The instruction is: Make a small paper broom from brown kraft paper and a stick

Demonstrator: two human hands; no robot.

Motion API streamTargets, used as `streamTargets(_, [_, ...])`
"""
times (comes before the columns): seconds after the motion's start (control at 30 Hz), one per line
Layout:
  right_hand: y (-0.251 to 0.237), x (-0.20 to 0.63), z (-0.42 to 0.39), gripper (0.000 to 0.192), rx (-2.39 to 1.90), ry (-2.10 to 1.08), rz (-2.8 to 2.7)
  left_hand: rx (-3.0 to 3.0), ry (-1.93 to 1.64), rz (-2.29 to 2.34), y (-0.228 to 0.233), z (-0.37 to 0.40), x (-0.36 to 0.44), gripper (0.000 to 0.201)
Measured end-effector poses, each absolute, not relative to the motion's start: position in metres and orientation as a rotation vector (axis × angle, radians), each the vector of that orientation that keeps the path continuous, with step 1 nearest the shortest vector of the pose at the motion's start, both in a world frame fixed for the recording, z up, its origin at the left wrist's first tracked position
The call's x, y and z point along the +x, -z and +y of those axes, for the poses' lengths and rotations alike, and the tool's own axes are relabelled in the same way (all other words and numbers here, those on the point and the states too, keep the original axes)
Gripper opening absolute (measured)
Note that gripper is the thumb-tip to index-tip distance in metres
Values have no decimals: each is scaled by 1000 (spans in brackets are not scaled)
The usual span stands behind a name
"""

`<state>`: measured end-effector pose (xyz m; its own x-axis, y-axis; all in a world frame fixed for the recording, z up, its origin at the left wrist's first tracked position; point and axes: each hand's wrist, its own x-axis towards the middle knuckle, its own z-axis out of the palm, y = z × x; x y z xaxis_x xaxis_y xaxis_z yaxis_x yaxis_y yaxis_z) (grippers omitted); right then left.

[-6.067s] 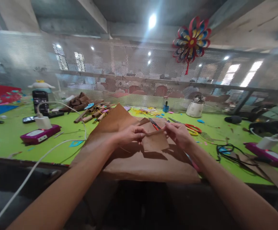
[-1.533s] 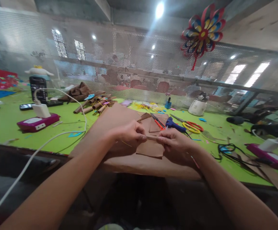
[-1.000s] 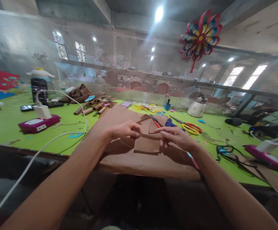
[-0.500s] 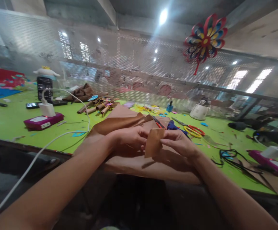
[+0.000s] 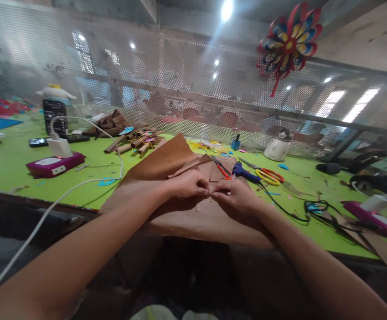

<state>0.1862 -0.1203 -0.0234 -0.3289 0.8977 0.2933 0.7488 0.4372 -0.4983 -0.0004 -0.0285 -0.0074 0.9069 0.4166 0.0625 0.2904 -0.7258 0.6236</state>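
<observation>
My left hand (image 5: 191, 184) and my right hand (image 5: 236, 194) meet fingertip to fingertip above a large sheet of brown paper (image 5: 180, 226). Both are pinched closed, and whatever lies between the tips is too small to make out. Behind my left hand rises a curled brown sheet (image 5: 165, 158), with thin brown paper strips (image 5: 193, 165) beside it. A red-handled cutting tool (image 5: 223, 169) lies just beyond my fingers. Close to my right hand is a blue glue gun (image 5: 245, 172) with a black cord.
Scissors with red and yellow handles (image 5: 269, 176) lie to the right. Rolled brown paper tubes (image 5: 140, 144) are piled at the back left. A white cable runs from a purple power strip (image 5: 56, 164). Black cord (image 5: 318, 211) coils at right.
The small brown paper piece that stood between my hands is no longer visible there. My fingertips have come together. The curled sheet behind stands higher, and the view has shifted slightly.
</observation>
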Motion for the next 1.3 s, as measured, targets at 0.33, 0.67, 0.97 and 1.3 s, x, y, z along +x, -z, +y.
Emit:
streamTargets(0.33, [31,189,-116,11,-1337,-163,-2285,2652,-260,449,19,-21,4,15])
streamTargets(0.67, [37,188,-111,11,-1314,-144,-2352,2762,-373,406,27,-23,12,14])
streamTargets(0.97, [30,197,-122,10,-1371,-48,-2423,2791,-321,401,11,-33,2,9])
streamTargets(1.3, [22,193,-132,13,-1503,99,-2512,2944,-298,396,7,-35,-6,16])
